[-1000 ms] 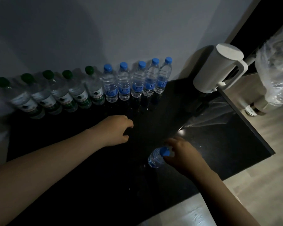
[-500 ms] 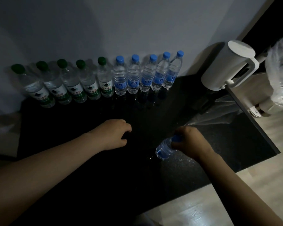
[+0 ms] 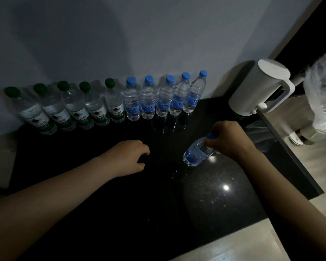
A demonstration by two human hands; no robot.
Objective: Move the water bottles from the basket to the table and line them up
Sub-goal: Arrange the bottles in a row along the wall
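A row of water bottles stands along the wall on the black table: several green-capped bottles on the left and several blue-capped bottles to their right. My right hand grips one more blue-capped bottle by its neck, tilted above the table, in front of the row's right end. My left hand rests on the table mid-front with fingers curled and nothing in it. No basket is in view.
A white kettle stands at the table's back right corner. Crumpled clear plastic lies beyond the table's right edge. Pale floor shows right and below the table edge.
My right hand has carried the blue-capped bottle farther from me, toward the row, holding it tilted. My left hand has stayed where it was.
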